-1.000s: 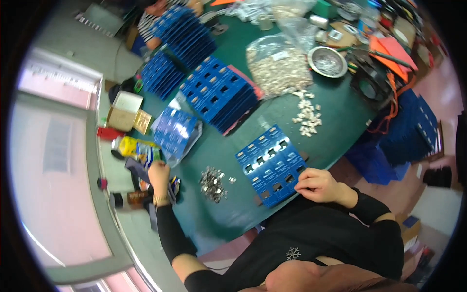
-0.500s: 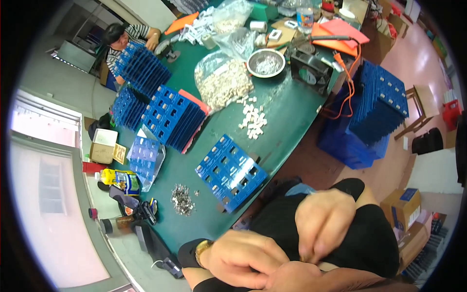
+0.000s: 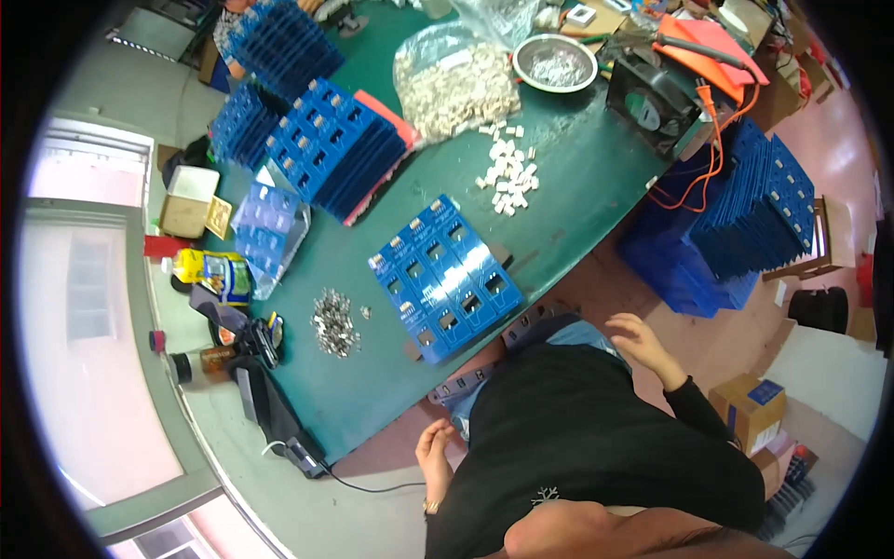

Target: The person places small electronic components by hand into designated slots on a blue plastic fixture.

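Blue circuit-board panel (image 3: 445, 278): flat, glossy and roughly rectangular, with rows of dark square cut-outs, small metal parts along its far-left side and a bright streak of glare across the middle. It lies on the smooth green counter (image 3: 317, 401), close to the near edge. Both hands are off the counter and well apart from the panel, with that edge between. The left hand (image 3: 436, 454) is on the near side of the panel, fingers drawn close together (whether they pinch something, I cannot tell). The right hand (image 3: 645, 345) is to the right, its fingers bent loosely and apart.

Left of the panel is a loose heap of shiny metal bits (image 3: 335, 323); on the far side are scattered white blocks (image 3: 510, 175), with a crinkled clear bag (image 3: 456, 84) full of similar pieces behind. A round metal bowl (image 3: 556, 47) and a square black fan (image 3: 652, 104) take up the far right. Far left, a thick stack of blue panels (image 3: 321, 135) crowds the counter.
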`<state>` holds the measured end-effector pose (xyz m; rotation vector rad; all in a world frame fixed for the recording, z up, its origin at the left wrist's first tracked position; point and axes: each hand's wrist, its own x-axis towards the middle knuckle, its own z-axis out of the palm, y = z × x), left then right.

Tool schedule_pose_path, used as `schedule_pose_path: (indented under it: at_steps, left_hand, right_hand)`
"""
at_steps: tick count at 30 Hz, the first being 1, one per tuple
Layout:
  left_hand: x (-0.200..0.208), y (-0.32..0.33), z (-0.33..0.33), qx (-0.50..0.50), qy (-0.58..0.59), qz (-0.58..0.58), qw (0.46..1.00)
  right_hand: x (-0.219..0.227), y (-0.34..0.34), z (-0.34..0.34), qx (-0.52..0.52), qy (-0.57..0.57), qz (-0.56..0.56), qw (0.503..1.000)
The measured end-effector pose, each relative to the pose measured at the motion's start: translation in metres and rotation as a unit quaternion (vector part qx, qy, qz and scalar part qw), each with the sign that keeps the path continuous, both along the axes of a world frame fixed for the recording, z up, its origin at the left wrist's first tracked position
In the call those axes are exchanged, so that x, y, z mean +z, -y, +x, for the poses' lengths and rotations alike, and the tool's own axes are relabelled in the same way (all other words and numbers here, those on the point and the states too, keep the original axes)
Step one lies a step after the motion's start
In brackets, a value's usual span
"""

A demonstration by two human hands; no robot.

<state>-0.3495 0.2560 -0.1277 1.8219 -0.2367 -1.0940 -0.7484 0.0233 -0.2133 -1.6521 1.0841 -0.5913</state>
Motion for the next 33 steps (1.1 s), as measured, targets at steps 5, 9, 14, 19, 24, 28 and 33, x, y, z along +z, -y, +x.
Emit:
schedule_pose_path:
  at_steps: [5, 9, 14, 19, 24, 28, 33]
  left_hand:
    - [-0.093, -0.081, 0.006, 0.094, -0.028, 0.1, 0.99]
    - [-0.097, -0.098, -0.007, 0.258, -0.252, 0.093, 0.928]
    - [-0.13, -0.062, -0.002, 0.255, -0.378, 0.098, 0.884]
    - [-0.166, 0.021, 0.014, 0.068, -0.405, 0.126, 0.903]
    - [-0.183, 0.071, 0.007, -0.072, -0.404, 0.133, 0.902]
    - [-0.184, 0.079, 0.001, -0.135, -0.393, 0.129, 0.9]
    - [-0.178, 0.083, -0.014, -0.207, -0.377, 0.135, 0.893]
  right_hand:
    - [-0.037, -0.073, 0.0, -0.176, -0.12, 0.494, 0.843]
    - [-0.045, -0.068, -0.03, -0.184, 0.122, 0.593, 0.774]
    - [0.042, 0.019, -0.004, -0.137, 0.498, 0.464, 0.72]
    - [-0.009, 0.01, 0.012, -0.042, -0.024, 0.42, 0.906]
    - [-0.069, -0.026, 0.02, -0.093, 0.06, 0.577, 0.809]
    - [-0.084, -0.034, 0.015, -0.103, 0.104, 0.58, 0.802]
    - [-0.12, -0.042, 0.001, -0.133, 0.186, 0.483, 0.845]
